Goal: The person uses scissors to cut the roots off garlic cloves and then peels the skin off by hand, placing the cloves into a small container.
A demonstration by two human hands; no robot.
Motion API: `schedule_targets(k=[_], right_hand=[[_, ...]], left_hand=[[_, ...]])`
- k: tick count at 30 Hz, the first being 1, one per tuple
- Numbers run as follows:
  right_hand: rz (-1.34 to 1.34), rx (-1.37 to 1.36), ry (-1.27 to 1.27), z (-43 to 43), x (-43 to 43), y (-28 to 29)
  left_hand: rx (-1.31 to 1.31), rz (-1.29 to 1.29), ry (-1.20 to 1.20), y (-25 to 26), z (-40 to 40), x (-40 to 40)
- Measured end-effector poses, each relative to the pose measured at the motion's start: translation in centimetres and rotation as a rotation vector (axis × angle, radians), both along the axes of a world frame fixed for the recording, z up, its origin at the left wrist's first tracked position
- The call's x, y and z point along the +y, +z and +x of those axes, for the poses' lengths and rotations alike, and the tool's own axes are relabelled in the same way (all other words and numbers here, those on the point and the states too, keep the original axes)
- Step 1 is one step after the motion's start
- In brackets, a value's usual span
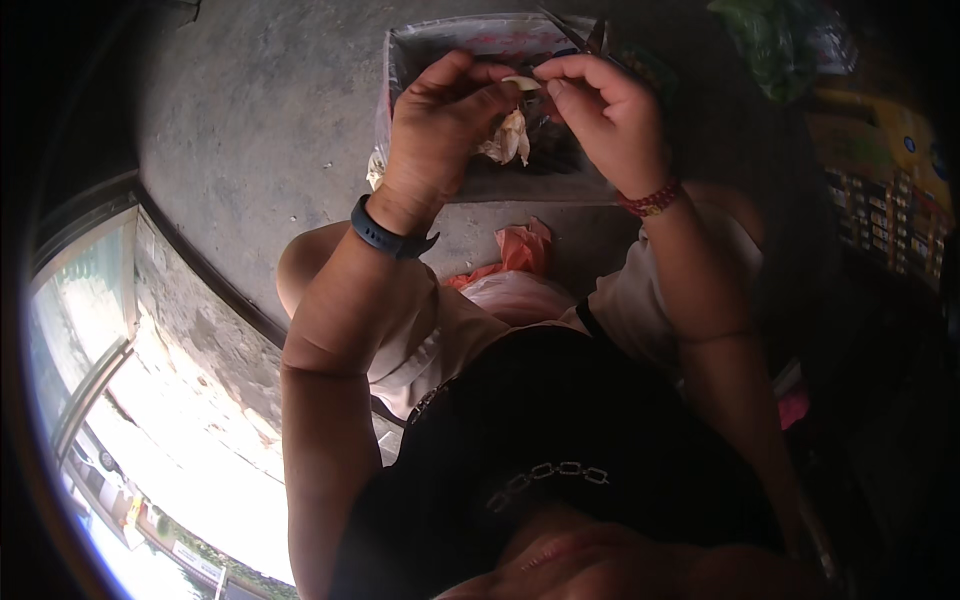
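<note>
Between the thumb and forefinger of my left hand (450,112) is a pale, curved piece that looks like a garlic clove (522,82). My right hand (611,109) has its thumb and forefinger bent at the clove's right end; whether they grip it or a bit of skin cannot be made out. Dry papery skin (511,139) hangs just below the clove, near my left hand. Both hands are above a plastic-lined box (525,191) on the floor, whose contents are dark and partly hidden.
Scissors (574,34) lie at the box's far edge. An orange-red plastic bag (525,247) and a whitish bag (517,296) rest between my legs. Green produce in clear plastic (780,52) is at the upper right, above a yellow carton (862,120). A low wall (202,322) runs along the left.
</note>
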State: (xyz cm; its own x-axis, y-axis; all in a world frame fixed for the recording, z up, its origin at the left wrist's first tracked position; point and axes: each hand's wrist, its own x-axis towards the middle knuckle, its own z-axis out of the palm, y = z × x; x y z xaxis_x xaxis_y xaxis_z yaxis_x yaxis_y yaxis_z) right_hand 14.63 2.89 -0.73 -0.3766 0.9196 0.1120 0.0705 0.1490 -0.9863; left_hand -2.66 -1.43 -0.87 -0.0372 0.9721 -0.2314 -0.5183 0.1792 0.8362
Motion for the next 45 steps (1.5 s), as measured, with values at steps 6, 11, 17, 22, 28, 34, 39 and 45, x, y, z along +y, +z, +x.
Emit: schedule_targets(k=[6,11,17,22,28,34,39,45], right_hand=[[0.109,-0.008,0.025,-0.1,0.2,-0.1],[0.056,-0.068,0.005,0.1,0.0,0.0],[0.021,-0.072,0.002,0.0,-0.1,-0.1],[0.015,-0.079,0.015,0.2,0.0,-0.3],[-0.062,-0.035,0.03,0.2,0.0,-0.1],[-0.018,-0.033,0.042,0.1,0.0,-0.3],[-0.012,-0.073,0.029,0.2,0.0,-0.4],[-0.056,-0.009,0.014,0.1,-0.2,-0.2]], left_hand=[[0.21,0.039,0.043,0.3,0.7,-0.2],[0.176,0.054,0.052,0.1,0.8,-0.3],[0.197,0.096,0.043,-0.4,0.9,-0.4],[0.188,0.079,0.037,-0.2,1.0,-0.4],[0.186,0.075,0.028,-0.4,0.9,-0.4],[0.239,0.087,0.008,-0.5,0.8,-0.4],[0.28,0.079,0.0,-0.1,0.8,-0.5],[0.257,0.039,0.014,0.2,0.8,-0.5]])
